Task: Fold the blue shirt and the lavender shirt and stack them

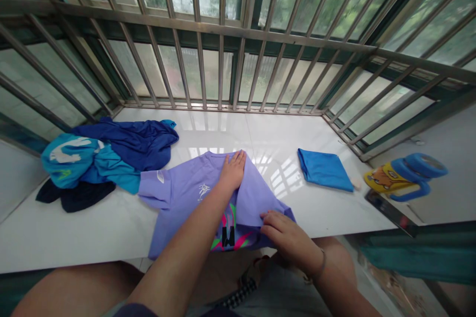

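Observation:
A purple T-shirt [186, 185] lies spread on the white ledge in front of me. It has a small white print on the chest and a bright pink, green and black design lower down. The side on my right is folded inward over the front. My left hand [233, 169] rests flat on the shirt near the collar, fingers stretched out along the fold. At the folded side's lower right, my right hand [284, 232] pinches the fabric near the sleeve; its thumb is hidden. The sleeve on the left lies out flat.
Crumpled dark blue and turquoise clothes [137, 141] are heaped at the left. A folded blue garment [325, 169] lies to the right. Beyond it are a yellow and blue bottle [399, 176] and a dark phone [390, 212] near the edge. Metal bars [219, 27] enclose the ledge [85, 233].

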Tool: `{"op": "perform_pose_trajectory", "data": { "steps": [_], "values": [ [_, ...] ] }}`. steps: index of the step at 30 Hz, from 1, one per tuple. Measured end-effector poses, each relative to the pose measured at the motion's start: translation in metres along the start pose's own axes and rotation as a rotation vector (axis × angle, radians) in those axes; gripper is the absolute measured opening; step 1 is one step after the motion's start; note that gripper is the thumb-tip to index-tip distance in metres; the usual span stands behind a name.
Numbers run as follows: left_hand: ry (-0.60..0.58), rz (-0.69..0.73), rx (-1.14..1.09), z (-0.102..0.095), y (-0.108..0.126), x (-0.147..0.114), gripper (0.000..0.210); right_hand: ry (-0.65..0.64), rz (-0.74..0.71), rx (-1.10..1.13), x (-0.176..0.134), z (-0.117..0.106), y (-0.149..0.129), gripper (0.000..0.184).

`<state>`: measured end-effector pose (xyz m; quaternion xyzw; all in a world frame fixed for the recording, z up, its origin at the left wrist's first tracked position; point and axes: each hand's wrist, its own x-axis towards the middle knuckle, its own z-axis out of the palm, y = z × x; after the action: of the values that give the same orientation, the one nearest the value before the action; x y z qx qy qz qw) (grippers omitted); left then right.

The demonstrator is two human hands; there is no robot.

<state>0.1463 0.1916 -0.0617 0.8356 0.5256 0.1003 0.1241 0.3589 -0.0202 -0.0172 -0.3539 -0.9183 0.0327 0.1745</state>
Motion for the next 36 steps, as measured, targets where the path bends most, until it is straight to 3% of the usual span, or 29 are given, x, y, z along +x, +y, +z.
{"op": "perform_pose_trajectory", "data": {
  "steps": [4, 7, 13, 15, 17, 20, 22, 25, 29, 32, 36],
  "values": [
    [0.023, -0.033, -0.032, 0.001, 0.000, 0.002, 0.068, -0.053, 0.019, 0.034, -0.021, 0.025, -0.003, 0.021],
    [0.032, -0.057, -0.055, 0.001, -0.002, 0.004, 0.071, -0.033, 0.037, 0.044, -0.026, 0.032, -0.003, 0.023],
    [0.042, -0.046, -0.079, -0.005, -0.004, 0.004, 0.061, -0.024, 0.040, 0.085, -0.020, 0.020, -0.013, 0.025],
    [0.042, -0.025, -0.080, -0.007, -0.003, 0.001, 0.059, 0.034, 0.060, 0.090, -0.021, 0.013, -0.010, 0.028],
    [0.049, -0.001, -0.078, -0.010, -0.002, -0.003, 0.057, 0.135, 0.140, 0.050, -0.026, 0.006, -0.001, 0.035],
    [0.061, 0.035, -0.081, -0.012, -0.001, -0.006, 0.055, 0.218, 0.374, -0.025, -0.035, 0.000, 0.020, 0.043],
    [0.052, 0.056, -0.079, -0.012, 0.000, -0.007, 0.055, 0.182, 0.498, -0.030, -0.041, 0.000, 0.034, 0.045],
    [0.027, 0.077, -0.059, -0.011, -0.001, -0.007, 0.055, 0.091, 0.608, 0.010, -0.046, 0.004, 0.048, 0.031],
    [0.019, 0.072, -0.044, -0.009, 0.000, -0.005, 0.054, 0.132, 0.795, 0.028, -0.051, 0.008, 0.057, 0.028],
    [0.025, 0.061, -0.033, -0.006, 0.000, -0.004, 0.056, 0.150, 0.873, 0.005, -0.054, 0.008, 0.060, 0.029],
    [0.028, 0.055, -0.024, -0.005, 0.000, -0.004, 0.059, 0.205, 0.865, -0.078, -0.053, 0.007, 0.054, 0.028]
  ]
}}
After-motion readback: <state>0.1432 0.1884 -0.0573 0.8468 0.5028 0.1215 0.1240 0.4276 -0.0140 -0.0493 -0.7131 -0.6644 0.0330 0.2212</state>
